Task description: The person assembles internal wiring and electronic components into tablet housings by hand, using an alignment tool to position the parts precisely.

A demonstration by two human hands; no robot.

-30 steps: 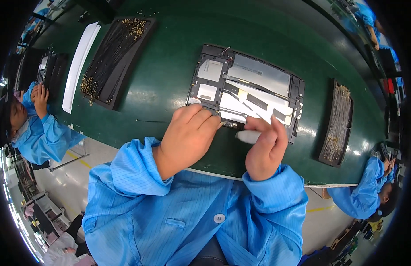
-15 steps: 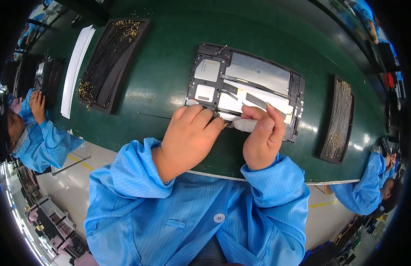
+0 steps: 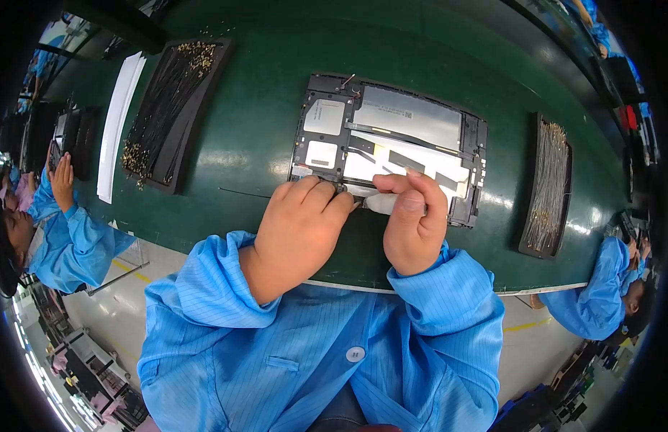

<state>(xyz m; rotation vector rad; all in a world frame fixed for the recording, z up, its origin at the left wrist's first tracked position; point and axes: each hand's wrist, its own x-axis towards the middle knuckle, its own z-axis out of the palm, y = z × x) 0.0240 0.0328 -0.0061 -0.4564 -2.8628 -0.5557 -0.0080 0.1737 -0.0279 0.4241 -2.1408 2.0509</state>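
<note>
A flat device casing lies on the table, its inside exposed with silver panels, black ribbon strips and a dark frame. My left hand is closed at its near left edge, fingertips pinched down. A thin black cable runs out leftward from under that hand. Beside it my right hand is curled over the near edge, closed around a white tapered thing pointing at the left fingertips. Whether that is a tool or a covered finger is hard to tell. The fingers hide the contact spot.
Left stands a black tray of black cables with gold ends, alongside white sheets. A second tray holds grey cables at right. The green table has its near edge before me. People in blue work on both sides.
The whole view has shifted slightly, so casing and hands appear a little further left. Both hands keep nearly the same pose at the casing's near edge.
</note>
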